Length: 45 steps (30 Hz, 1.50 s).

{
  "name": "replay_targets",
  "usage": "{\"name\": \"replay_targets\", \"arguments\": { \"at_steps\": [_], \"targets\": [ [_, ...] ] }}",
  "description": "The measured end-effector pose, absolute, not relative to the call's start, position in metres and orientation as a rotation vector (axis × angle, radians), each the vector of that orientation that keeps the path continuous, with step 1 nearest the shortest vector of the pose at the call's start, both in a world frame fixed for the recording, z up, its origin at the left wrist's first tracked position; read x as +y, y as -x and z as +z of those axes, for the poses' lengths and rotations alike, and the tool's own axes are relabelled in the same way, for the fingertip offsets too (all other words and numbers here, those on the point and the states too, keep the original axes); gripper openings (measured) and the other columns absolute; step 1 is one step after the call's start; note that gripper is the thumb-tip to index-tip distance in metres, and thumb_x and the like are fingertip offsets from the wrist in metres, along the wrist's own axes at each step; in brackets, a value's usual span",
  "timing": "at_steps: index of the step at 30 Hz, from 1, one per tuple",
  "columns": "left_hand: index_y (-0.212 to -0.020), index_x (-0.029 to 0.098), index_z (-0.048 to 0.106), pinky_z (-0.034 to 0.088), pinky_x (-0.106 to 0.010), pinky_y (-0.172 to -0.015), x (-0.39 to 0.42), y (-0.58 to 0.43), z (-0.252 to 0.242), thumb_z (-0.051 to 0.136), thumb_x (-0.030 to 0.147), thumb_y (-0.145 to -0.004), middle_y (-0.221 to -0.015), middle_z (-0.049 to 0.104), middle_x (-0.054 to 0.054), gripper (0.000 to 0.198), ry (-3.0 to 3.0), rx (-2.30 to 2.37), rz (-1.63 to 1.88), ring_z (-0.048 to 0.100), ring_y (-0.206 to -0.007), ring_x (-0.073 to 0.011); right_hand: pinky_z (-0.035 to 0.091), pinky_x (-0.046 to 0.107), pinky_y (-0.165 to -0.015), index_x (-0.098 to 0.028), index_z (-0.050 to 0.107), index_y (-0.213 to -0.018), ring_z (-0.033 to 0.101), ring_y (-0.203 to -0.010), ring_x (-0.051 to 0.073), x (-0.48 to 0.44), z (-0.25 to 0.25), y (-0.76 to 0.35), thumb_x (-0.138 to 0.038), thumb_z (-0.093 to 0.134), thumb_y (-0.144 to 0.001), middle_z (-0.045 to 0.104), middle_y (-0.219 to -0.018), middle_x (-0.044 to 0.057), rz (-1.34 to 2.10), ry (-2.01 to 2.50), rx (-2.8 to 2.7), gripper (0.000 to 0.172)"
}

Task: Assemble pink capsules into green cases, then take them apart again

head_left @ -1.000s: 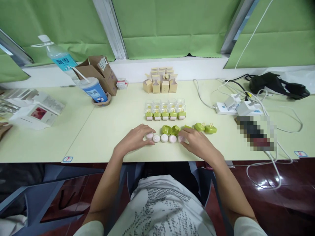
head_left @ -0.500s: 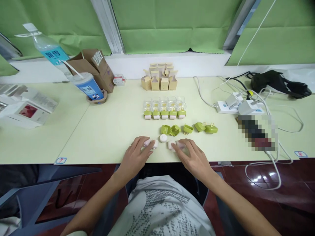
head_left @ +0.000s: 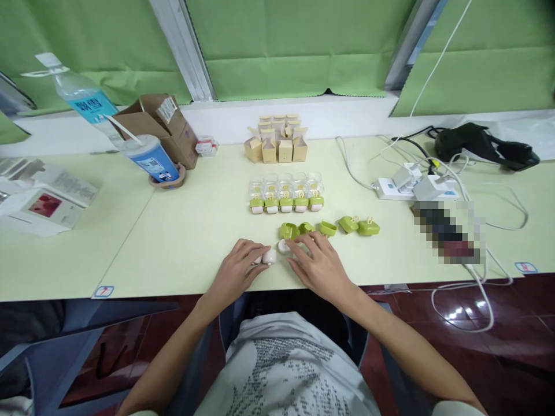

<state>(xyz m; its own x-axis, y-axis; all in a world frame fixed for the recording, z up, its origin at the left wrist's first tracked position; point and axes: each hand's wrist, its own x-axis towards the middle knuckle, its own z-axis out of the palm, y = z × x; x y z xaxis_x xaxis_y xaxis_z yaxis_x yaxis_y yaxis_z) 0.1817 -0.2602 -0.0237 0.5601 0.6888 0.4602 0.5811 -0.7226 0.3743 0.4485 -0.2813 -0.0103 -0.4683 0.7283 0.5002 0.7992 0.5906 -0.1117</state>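
Straight ahead at twelve o'clock, we have five green-capped pale pots standing in a row, apparently finished, with clear plastic shells just behind and small open-flapped cartons beyond. Five loose green caps lie between twelve and two o'clock, and the uncapped pale pots are close by at our hands, so that set looks unfinished. Our left hand pinches two of these pots between thumb and fingers, while our right hand curls beside another (whether it grips anything, we cannot tell).
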Motion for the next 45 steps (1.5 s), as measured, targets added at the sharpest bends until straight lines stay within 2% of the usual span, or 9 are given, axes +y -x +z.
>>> {"name": "replay_targets", "arguments": {
  "at_steps": [4,8,11,15,19,30,35,41,45],
  "targets": [
    [-0.136,0.025,0.070,0.061,-0.043,-0.092,-0.259,-0.183,-0.027,0.067,0.031,-0.107,-0.117,0.079,-0.010,0.029,-2.502,1.084,0.951,0.065,-0.108,-0.0258,0.059,0.053,-0.094,-0.018,0.074,-0.124,0.062,-0.118,0.037,-0.280,-0.016,-0.432,-0.019,0.063,-0.106,0.073,-0.130,0.021,-0.250,1.223,-2.342,0.022],
    [-0.132,0.025,0.072,0.062,-0.046,-0.094,-0.258,-0.182,-0.032,0.070,0.033,-0.105,-0.118,0.079,-0.010,0.028,-2.410,1.072,1.006,0.065,-0.109,-0.0264,0.055,0.053,-0.100,-0.022,0.074,-0.117,0.059,-0.132,0.037,-0.287,-0.022,-0.436,-0.011,0.063,-0.103,0.073,-0.140,0.015,-0.258,1.146,-2.381,0.020],
    [-0.130,0.025,0.073,0.061,-0.045,-0.093,-0.257,-0.183,-0.034,0.072,0.033,-0.104,-0.117,0.079,-0.009,0.027,-2.401,1.055,1.058,0.065,-0.107,-0.0257,0.054,0.051,-0.099,-0.022,0.073,-0.121,0.066,-0.121,0.032,-0.289,-0.021,-0.441,-0.011,0.060,-0.106,0.076,-0.134,0.013,-0.156,1.124,-2.404,0.023],
    [-0.132,0.024,0.071,0.061,-0.043,-0.091,-0.256,-0.185,-0.033,0.072,0.029,-0.105,-0.115,0.079,-0.009,0.028,-2.426,1.037,1.067,0.064,-0.106,-0.0246,0.056,0.046,-0.100,-0.017,0.069,-0.129,0.069,-0.119,0.029,-0.284,-0.020,-0.440,-0.018,0.063,-0.107,0.075,-0.130,0.017,0.070,1.113,-2.328,0.023],
    [-0.133,0.024,0.070,0.060,-0.042,-0.091,-0.257,-0.184,-0.034,0.074,0.027,-0.104,-0.116,0.078,-0.008,0.029,-2.440,1.014,1.071,0.062,-0.106,-0.0243,0.056,0.047,-0.096,-0.020,0.072,-0.120,0.071,-0.114,0.029,-0.280,-0.025,-0.439,-0.021,0.068,-0.105,0.078,-0.129,0.013,0.150,1.082,-2.276,0.015],
    [-0.134,0.022,0.069,0.059,-0.042,-0.092,-0.256,-0.182,-0.033,0.068,0.024,-0.107,-0.116,0.077,-0.009,0.028,-2.474,0.985,1.026,0.062,-0.107,-0.0239,0.052,0.042,-0.087,-0.021,0.072,-0.115,0.073,-0.107,0.026,-0.275,-0.036,-0.443,-0.019,0.076,-0.101,0.083,-0.124,0.006,0.148,1.046,-2.204,0.014],
    [-0.137,0.023,0.068,0.058,-0.040,-0.093,-0.258,-0.186,-0.033,0.068,0.023,-0.106,-0.116,0.076,-0.009,0.031,-2.514,0.988,1.029,0.061,-0.107,-0.0235,0.053,0.043,-0.087,-0.021,0.073,-0.114,0.072,-0.104,0.027,-0.274,-0.038,-0.438,-0.020,0.075,-0.102,0.083,-0.123,0.007,0.113,1.030,-2.203,0.012],
    [-0.145,0.025,0.064,0.058,-0.039,-0.093,-0.259,-0.181,-0.035,0.076,0.028,-0.102,-0.118,0.076,-0.008,0.045,-2.515,1.042,1.053,0.063,-0.108,-0.0241,0.057,0.051,-0.100,-0.018,0.071,-0.128,0.067,-0.122,0.034,-0.283,-0.020,-0.452,-0.032,0.075,-0.102,0.076,-0.135,0.014,0.050,1.077,-2.267,0.030],
    [-0.144,0.025,0.065,0.057,-0.044,-0.099,-0.258,-0.182,-0.032,0.079,0.031,-0.099,-0.121,0.076,-0.009,0.048,-2.513,1.039,1.011,0.061,-0.115,-0.0272,0.061,0.055,-0.099,-0.019,0.074,-0.127,0.066,-0.120,0.037,-0.286,-0.015,-0.480,-0.040,0.074,-0.102,0.076,-0.130,0.015,0.034,1.188,-2.287,0.033]
  ]
}}
